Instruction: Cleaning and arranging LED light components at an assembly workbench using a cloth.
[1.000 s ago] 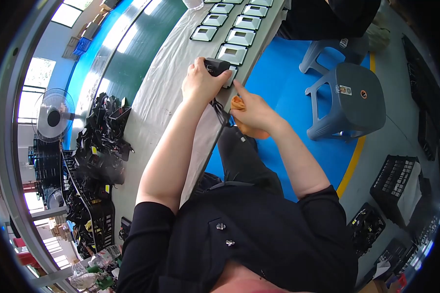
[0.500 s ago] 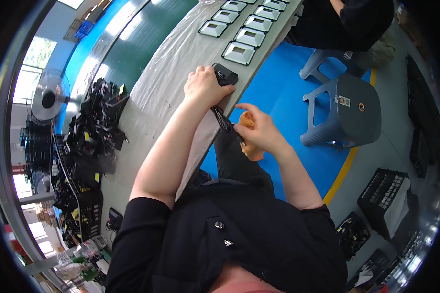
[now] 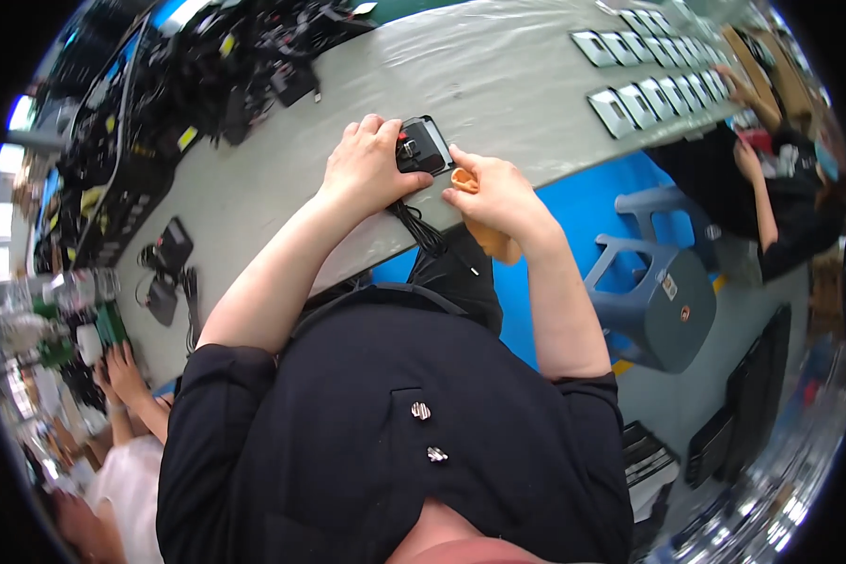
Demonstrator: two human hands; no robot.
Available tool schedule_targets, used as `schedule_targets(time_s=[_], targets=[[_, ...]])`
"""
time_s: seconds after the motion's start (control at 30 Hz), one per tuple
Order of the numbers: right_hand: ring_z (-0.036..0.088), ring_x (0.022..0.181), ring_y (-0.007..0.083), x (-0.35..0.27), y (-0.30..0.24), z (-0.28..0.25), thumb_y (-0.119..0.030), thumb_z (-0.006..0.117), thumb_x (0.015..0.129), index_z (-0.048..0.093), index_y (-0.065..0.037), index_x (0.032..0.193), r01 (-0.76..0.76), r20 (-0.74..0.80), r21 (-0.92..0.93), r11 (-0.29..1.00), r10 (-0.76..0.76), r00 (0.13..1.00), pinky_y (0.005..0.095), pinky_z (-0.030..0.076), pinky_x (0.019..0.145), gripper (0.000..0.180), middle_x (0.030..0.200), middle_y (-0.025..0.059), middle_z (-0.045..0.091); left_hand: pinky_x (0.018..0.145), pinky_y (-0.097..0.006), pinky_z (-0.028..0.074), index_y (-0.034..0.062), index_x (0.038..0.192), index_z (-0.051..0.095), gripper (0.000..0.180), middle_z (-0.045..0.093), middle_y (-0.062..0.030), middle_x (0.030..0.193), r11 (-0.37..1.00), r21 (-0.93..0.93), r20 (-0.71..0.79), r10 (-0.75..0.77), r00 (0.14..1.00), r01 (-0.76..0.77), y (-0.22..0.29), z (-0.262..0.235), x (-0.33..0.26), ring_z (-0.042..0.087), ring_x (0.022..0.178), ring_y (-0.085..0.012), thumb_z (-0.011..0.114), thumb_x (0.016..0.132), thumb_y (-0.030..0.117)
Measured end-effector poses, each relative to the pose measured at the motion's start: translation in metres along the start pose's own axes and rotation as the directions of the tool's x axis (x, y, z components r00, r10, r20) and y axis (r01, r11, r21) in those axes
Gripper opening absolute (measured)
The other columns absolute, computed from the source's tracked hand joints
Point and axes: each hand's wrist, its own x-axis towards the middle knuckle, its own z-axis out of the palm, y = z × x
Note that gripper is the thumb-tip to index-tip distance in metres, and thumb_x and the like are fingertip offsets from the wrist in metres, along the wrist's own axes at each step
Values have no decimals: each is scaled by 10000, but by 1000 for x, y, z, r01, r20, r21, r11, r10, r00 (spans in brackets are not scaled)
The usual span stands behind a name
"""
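Observation:
My left hand (image 3: 367, 167) is wrapped round the left end of a black box-shaped electronic device (image 3: 425, 146), which is over the table near its edge. A pale strip runs along the device's right side, and small parts show on its upper face near my fingers. From beneath, a bundled black cable (image 3: 420, 228) hangs past the table edge. My right hand (image 3: 500, 195) is closed round an orange cloth (image 3: 494, 242), which droops below the palm. Its fingertips are at the device's right edge; whether they press on it I cannot tell.
Rows of flat, pale-faced panels (image 3: 614, 111) lie on the sheet-covered table (image 3: 498, 70) at far right. Black parts fill a crate (image 3: 127, 179) at left, near black adapters (image 3: 172, 246). Grey stools (image 3: 663, 305) stand at right. Two co-workers sit at far right and lower left.
The view has swung, bringing more panels and both co-workers into sight. My right hand has gone from beside the cable up to the device's right edge, with the cloth still in it.

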Motion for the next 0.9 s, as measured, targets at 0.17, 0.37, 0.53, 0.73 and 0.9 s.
schedule_targets(time_s=[0.17,0.37,0.53,0.73,0.9], targets=[[631,1012,284,6,-22,28,-264,718,772,485,-59,1348,82,89,-50,995,-77,993,332,469,895,654,1080,193,651,1012,-412,411,26,1285,501,791,486,-161,1285,990,-138,-69,-52,996,42,-32,5,-17,443,1231,-327,799,646,384],[613,1026,320,5,-25,34,-265,694,784,485,-70,1343,45,48,68,997,-48,998,374,479,884,628,1068,176,652,984,-397,438,70,1260,519,764,529,-97,1241,985,-112,2,130,991,-129,-38,-1,-11,477,1185,-310,803,626,389],[617,1003,336,-8,-35,44,-255,685,788,465,-158,1366,-7,-16,42,999,8,1000,389,482,860,626,1046,180,654,894,-405,499,84,1172,547,693,592,-56,1109,983,-68,-31,167,985,-169,-50,-5,-8,539,1062,-301,804,629,430],[613,917,395,-20,-60,76,-248,654,810,448,-75,1353,98,-18,-141,985,-101,995,456,488,795,606,954,216,646,956,-403,452,37,1237,498,713,513,-108,1226,963,-106,41,252,967,-246,-76,-19,-57,480,1150,-316,807,638,271],[618,934,373,-23,-80,113,-267,662,820,382,-21,1385,244,112,-111,964,-231,966,436,484,809,676,956,199,648,985,-418,429,41,1263,487,738,508,-124,1232,986,-143,-96,69,993,-83,-113,-16,-109,454,1204,-330,806,641,277]])
